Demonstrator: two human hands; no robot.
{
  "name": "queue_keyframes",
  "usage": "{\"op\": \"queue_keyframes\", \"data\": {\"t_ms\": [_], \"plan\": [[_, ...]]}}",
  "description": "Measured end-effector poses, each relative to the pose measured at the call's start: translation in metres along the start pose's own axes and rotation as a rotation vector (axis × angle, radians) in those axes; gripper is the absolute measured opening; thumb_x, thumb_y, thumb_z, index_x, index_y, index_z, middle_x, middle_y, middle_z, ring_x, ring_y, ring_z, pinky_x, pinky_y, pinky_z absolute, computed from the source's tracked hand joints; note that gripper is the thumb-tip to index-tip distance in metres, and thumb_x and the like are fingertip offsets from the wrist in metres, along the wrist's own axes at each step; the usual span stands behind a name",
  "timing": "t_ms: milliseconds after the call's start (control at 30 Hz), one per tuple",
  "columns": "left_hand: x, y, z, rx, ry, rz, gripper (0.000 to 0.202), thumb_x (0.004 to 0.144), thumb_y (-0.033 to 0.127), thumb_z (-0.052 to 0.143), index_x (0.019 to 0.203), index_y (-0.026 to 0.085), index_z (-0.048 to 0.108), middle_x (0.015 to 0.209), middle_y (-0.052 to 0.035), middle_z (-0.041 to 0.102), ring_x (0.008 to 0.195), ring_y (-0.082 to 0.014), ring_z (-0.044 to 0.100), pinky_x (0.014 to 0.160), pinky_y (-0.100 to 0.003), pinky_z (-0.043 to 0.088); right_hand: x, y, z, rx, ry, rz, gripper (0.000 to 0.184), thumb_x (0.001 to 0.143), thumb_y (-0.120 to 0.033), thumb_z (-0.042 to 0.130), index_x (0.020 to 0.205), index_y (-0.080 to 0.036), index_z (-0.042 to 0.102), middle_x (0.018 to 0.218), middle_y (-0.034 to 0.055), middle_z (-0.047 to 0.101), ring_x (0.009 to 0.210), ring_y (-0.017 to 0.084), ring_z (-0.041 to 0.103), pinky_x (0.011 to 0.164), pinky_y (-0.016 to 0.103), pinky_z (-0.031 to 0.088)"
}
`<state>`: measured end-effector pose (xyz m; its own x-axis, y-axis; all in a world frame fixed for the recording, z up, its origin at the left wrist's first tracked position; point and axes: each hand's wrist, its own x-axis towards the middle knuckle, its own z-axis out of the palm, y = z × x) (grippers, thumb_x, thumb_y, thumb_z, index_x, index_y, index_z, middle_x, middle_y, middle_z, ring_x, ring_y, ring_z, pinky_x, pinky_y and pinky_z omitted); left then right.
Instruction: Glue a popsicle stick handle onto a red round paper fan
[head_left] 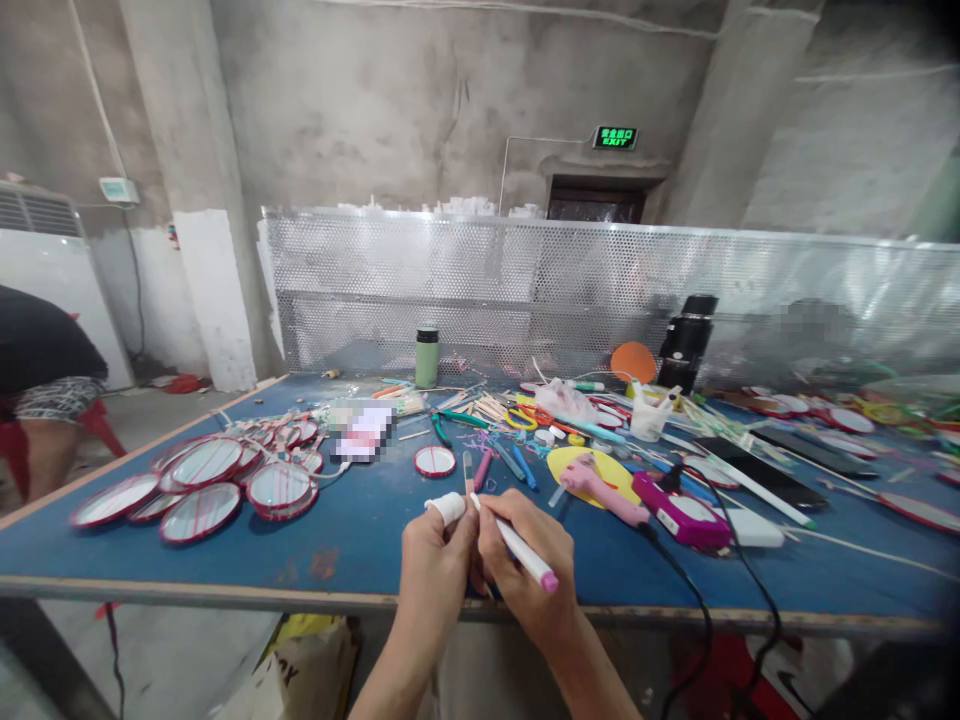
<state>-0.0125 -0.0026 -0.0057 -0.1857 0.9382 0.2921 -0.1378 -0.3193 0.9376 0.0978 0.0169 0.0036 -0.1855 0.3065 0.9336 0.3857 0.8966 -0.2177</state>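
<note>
My left hand (435,565) is closed around a white pen cap (448,507), holding it above the near edge of the blue table (360,545). My right hand (529,565) grips a white marker with a pink end (517,548), its tip pointing at the cap. The two hands almost touch. Just beyond them lie a small red-rimmed round disc (434,461) and a few loose markers (484,468).
Several red-rimmed discs (202,480) are piled at the left. A pink glue gun (600,488) with a black cord, a magenta box (682,512), scissors (525,415), sticks, a green bottle (427,357) and a perforated metal screen (570,290) lie beyond. Another person (41,390) bends at far left.
</note>
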Motion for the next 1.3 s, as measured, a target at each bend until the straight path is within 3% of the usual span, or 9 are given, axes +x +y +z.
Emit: {"op": "queue_keyframes", "data": {"t_ms": [133,333,1300], "plan": [[0.0,0.0001,0.0001,-0.036,0.013,-0.02,0.044,0.077,0.056,0.07,0.063,0.016,0.06,0.043,0.0042,0.054,0.034,-0.0106,0.049,0.034,-0.019,0.041,-0.0005,0.003,0.0007,-0.023,0.018,-0.005,0.012,0.093,-0.013,0.054,0.095,-0.019,0.065,0.073,0.0015,0.066,0.064,0.013,0.063,0.062,0.024,0.051],[0.0013,0.003,-0.0014,-0.11,-0.078,-0.063,0.038,0.08,0.05,0.069,0.068,0.015,0.06,0.044,0.0016,0.06,0.033,-0.0105,0.052,0.036,-0.019,0.043,-0.0047,0.0035,-0.0011,-0.077,0.147,0.025,0.01,0.092,-0.011,0.058,0.092,-0.019,0.064,0.075,0.0014,0.068,0.063,0.013,0.066,0.062,0.022,0.051],[-0.0004,0.0005,-0.0002,-0.059,-0.045,-0.007,0.052,0.08,0.063,0.065,0.063,0.015,0.057,0.042,0.0026,0.055,0.034,-0.0091,0.05,0.036,-0.017,0.041,-0.002,0.0027,-0.0022,0.017,0.002,-0.007,0.012,0.094,-0.011,0.054,0.094,-0.018,0.063,0.073,0.0001,0.064,0.064,0.011,0.062,0.062,0.021,0.048]]}}
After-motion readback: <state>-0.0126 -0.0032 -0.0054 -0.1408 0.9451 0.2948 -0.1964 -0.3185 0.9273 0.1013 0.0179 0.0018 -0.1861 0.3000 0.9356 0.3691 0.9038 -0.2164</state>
